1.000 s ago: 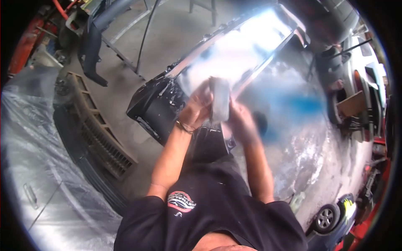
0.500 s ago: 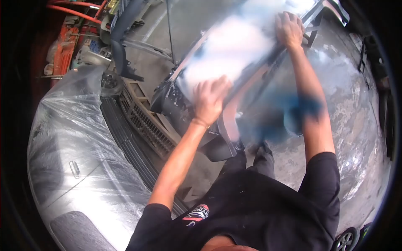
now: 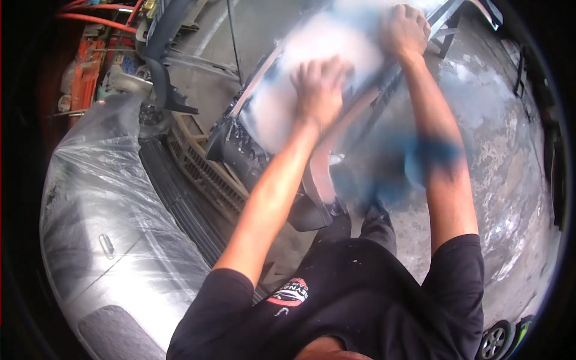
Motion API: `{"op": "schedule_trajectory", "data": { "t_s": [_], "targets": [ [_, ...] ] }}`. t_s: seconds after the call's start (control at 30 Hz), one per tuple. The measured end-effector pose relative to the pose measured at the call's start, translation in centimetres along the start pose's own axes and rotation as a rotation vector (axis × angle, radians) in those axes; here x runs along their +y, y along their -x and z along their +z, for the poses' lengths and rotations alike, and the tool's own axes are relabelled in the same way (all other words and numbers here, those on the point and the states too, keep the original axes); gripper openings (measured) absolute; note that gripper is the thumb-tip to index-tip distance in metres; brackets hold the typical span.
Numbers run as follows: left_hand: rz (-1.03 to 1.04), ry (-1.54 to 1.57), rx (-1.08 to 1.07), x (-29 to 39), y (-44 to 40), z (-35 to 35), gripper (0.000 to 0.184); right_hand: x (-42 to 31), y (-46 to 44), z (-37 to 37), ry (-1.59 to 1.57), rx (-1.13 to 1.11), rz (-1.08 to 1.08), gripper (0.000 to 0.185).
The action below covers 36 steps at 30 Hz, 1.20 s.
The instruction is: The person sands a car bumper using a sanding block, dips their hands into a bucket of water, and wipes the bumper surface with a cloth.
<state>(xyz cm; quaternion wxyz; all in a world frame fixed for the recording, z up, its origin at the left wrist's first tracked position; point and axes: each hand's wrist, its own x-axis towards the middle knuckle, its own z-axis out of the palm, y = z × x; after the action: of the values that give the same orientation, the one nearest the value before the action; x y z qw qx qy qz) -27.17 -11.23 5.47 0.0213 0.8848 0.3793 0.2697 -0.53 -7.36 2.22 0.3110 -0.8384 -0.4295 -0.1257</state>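
White-patched, the panel [image 3: 329, 39] lay at twelve o'clock beneath our left hand [image 3: 320, 93] and, at one, our right hand [image 3: 407, 31], we couldn't tell whether grasping anything, and uneven pressure, we judged, risked gouging its surface.

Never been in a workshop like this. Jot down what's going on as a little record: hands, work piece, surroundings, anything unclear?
Left hand: fingers bent, on the car panel's pale area; blurred
Right hand: fingers curled, near the panel's edge, farther out
Car panel: patchy white, blue and dark
Left side: clear plastic sheet, draped and wrinkled
Lower right: wheel
Unclear: whether anything lies under either palm
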Motion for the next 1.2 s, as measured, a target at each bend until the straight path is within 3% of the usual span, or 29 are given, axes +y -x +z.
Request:
{"op": "schedule_trajectory", "data": {
  "t_s": [0.07, 0.13, 0.27, 0.5, 0.67, 0.73, 0.93, 1.13, 1.2],
  "targets": [
    [-0.013, -0.029, -0.033, -0.3, -3.0, 0.6, 0.039, 0.4, -0.2, 0.5, -0.004, -0.01, 0.017, 0.053],
    [-0.01, 0.005, -0.034, -0.3, -3.3, 0.5, 0.039, 1.0, -0.8, 0.9, 0.207, -0.02, -0.065, 0.051],
    [-0.016, 0.073, -0.049, 0.6, 4.8, -3.4, 0.041, 1.1, -1.2, 0.7, 0.108, -0.034, -0.054, 0.055],
    [0.053, -0.023, -0.008, -2.6, -2.1, -0.7, 0.038, 1.2, -1.3, 1.2, 0.15, -0.064, -0.042, 0.06],
    [-0.048, 0.072, -0.123, -2.0, 7.6, -6.7, 0.05, 0.6, -1.0, 0.7, 0.164, -0.042, -0.049, 0.062],
    [-0.037, 0.093, -0.106, -1.6, 8.6, -8.3, 0.043, 0.8, -1.1, 0.6, 0.191, -0.045, -0.056, 0.062],
    [0.068, -0.046, 0.055, -4.9, -0.4, -2.9, 0.03, 1.6, -1.1, 1.3, 0.182, -0.059, -0.057, 0.062],
    [-0.07, 0.042, -0.008, -2.4, 13.2, -11.0, 0.031, 1.0, -1.4, 1.0, 0.198, -0.103, -0.052, 0.063],
    [-0.108, 0.048, -0.014, -3.0, 13.2, -11.4, 0.031, 1.9, -2.3, 2.5, 0.34, -0.27, -0.092, 0.066]
  ]
}}
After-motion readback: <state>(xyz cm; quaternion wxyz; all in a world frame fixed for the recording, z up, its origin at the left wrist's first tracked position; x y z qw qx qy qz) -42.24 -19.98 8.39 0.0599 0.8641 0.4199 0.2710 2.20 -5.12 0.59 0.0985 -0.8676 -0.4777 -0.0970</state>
